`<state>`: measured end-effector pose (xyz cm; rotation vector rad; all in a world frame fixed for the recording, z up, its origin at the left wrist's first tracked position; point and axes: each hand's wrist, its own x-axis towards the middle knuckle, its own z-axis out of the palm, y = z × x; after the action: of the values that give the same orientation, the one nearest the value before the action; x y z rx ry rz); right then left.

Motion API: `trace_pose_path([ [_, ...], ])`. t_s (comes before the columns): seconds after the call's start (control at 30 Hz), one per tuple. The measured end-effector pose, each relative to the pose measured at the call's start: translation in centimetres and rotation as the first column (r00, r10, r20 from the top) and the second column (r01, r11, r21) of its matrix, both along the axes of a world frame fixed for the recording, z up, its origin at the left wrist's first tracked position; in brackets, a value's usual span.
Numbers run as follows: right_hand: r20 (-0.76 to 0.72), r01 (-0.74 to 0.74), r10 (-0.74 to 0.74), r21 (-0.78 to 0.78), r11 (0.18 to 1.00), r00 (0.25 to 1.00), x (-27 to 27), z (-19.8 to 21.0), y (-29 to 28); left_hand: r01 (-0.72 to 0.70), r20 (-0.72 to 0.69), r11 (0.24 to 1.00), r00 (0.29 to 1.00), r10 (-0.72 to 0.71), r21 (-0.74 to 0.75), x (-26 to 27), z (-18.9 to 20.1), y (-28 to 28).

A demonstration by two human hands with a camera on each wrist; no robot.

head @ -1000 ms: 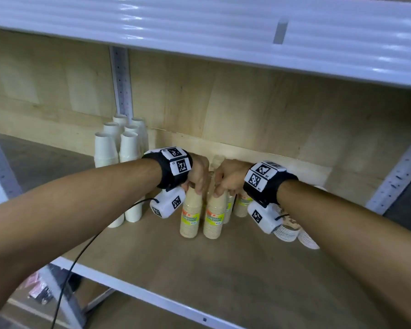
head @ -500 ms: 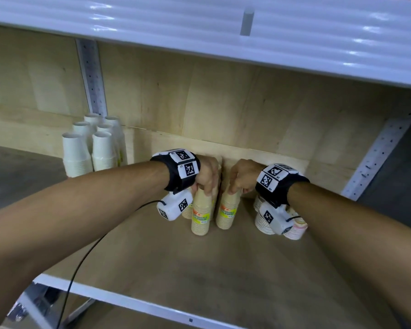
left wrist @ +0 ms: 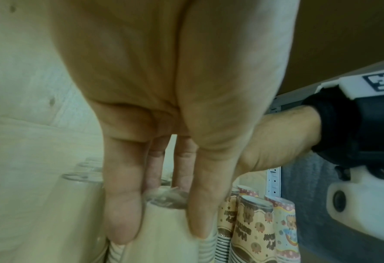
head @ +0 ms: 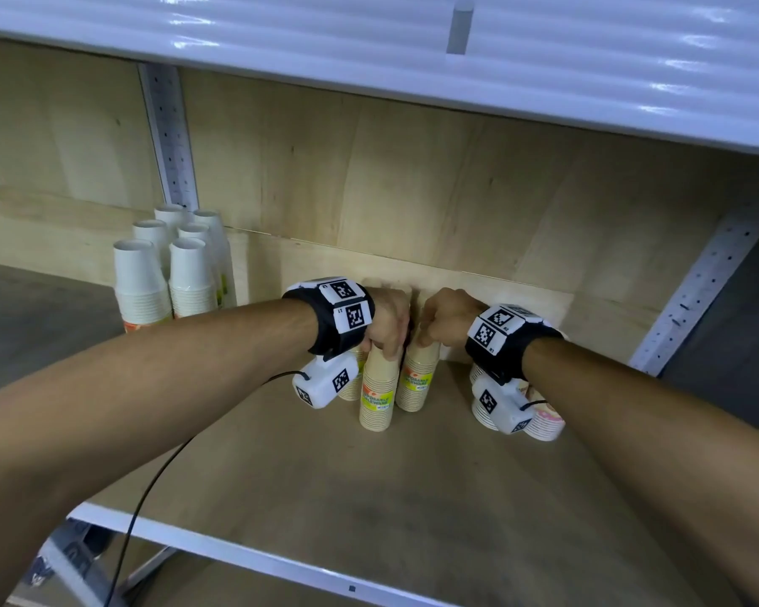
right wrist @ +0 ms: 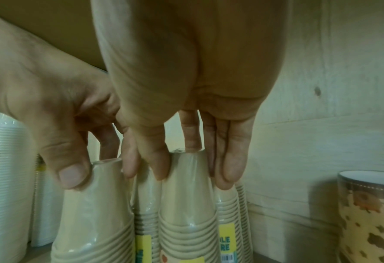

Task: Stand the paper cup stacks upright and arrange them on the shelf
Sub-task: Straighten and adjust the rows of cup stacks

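Note:
Two wrapped tan paper cup stacks stand upside down, side by side, on the wooden shelf (head: 413,497). My left hand (head: 388,339) grips the top of the nearer left tan stack (head: 378,398), thumb on one side and fingers on the other (left wrist: 121,222). My right hand (head: 434,332) pinches the top of the right tan stack (head: 418,381), which in the right wrist view (right wrist: 186,204) stands next to the left tan stack (right wrist: 91,213). More tan stacks (right wrist: 146,204) stand just behind them, partly hidden.
Several white cup stacks (head: 167,273) stand at the back left by a metal upright (head: 172,138). Patterned cup stacks (head: 544,420) stand right of my right wrist. The wooden back wall (head: 413,190) is close behind, and an upper shelf (head: 369,46) hangs overhead.
Both hands keep their hold on the stack tops. The right tan stack now stands a little further back than the left one. The head view has swung so the white stacks sit further left.

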<state>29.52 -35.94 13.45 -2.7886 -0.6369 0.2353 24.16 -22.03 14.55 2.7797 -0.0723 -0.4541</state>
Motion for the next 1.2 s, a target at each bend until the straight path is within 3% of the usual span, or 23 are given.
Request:
trace_pose_path([
  [0.3,0.041,-0.015,0.017,-0.063,0.998,0.999,-0.1,-0.4,0.3,0.015,0.027,1.0,1.0,-0.015,0.003,-0.1,0.0,0.1],
  [0.53,0.226,-0.017,0.034,-0.076,0.997,0.974,-0.6,1.9,1.7,-0.041,0.079,0.999,0.996,0.04,0.008,-0.6,3.1,1.9],
  [0.83,0.408,-0.199,0.163,0.047,0.979,0.899,-2.5,5.6,8.0,-0.203,0.216,0.977,0.959,0.183,0.072,-3.9,10.0,8.8],
  [1.2,0.347,-0.449,0.366,0.198,0.871,0.863,-7.6,7.9,18.9,-0.421,0.316,0.904,0.87,0.378,0.077,-10.7,12.8,19.3],
])
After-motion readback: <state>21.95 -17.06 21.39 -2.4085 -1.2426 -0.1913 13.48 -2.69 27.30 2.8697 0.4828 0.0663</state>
